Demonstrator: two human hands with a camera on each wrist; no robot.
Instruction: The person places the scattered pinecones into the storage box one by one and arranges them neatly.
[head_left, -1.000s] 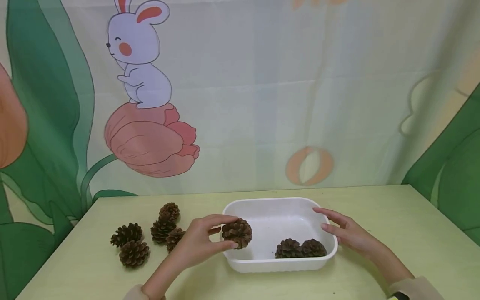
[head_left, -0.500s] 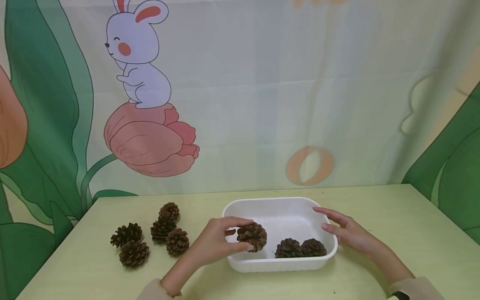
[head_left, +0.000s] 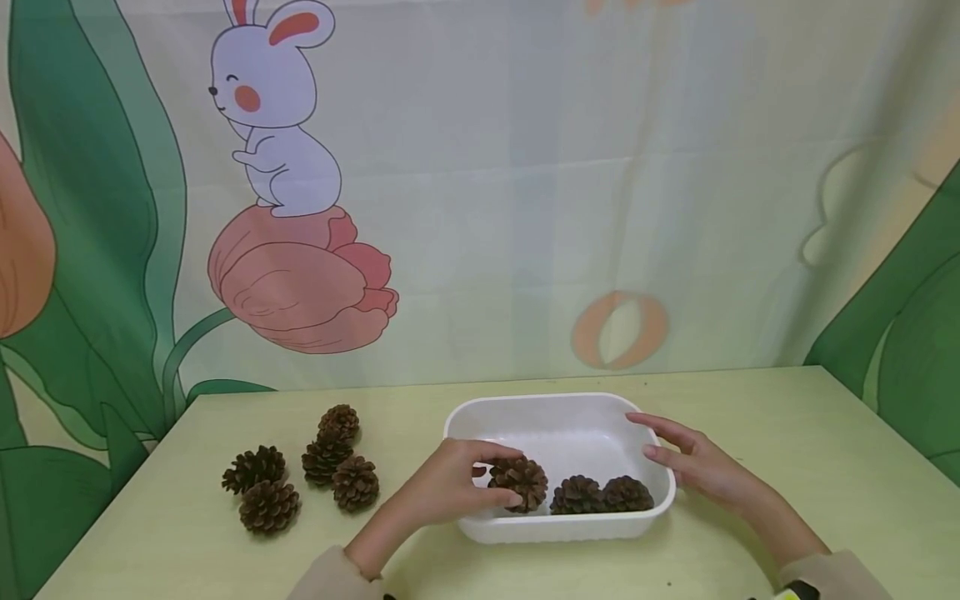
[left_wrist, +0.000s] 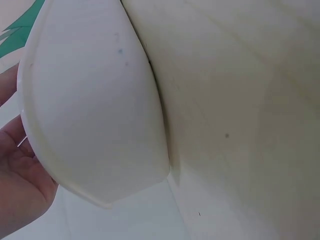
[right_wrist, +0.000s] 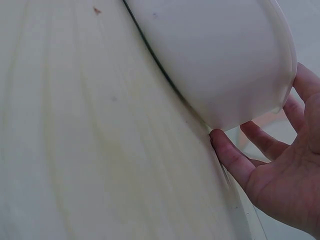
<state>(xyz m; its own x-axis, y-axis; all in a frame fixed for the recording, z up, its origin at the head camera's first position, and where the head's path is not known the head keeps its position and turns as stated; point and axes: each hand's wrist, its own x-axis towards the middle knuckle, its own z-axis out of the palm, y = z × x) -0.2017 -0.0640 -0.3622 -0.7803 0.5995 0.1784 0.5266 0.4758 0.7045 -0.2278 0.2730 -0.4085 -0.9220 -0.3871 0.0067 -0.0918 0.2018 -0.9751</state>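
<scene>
Held pinecone (head_left: 525, 485): one, inside the white tub (head_left: 555, 531) at its front left; whether it touches the floor cannot be told.

Left hand (head_left: 453, 483): thumb and fingers pinch that cone, parted by its width.

Right hand (head_left: 697, 462): fingers loosely spread, resting at the tub's right end.

Seated pinecones (head_left: 575, 496): two, side by side along the front wall.

Loose pinecones (head_left: 267, 507): five, on the table, left of the tub.

Risks, as judged: scales snagging the neighbouring cone (it sits just beside), dislodging it; a light right-hand touch letting the tub slide if knocked.
</scene>
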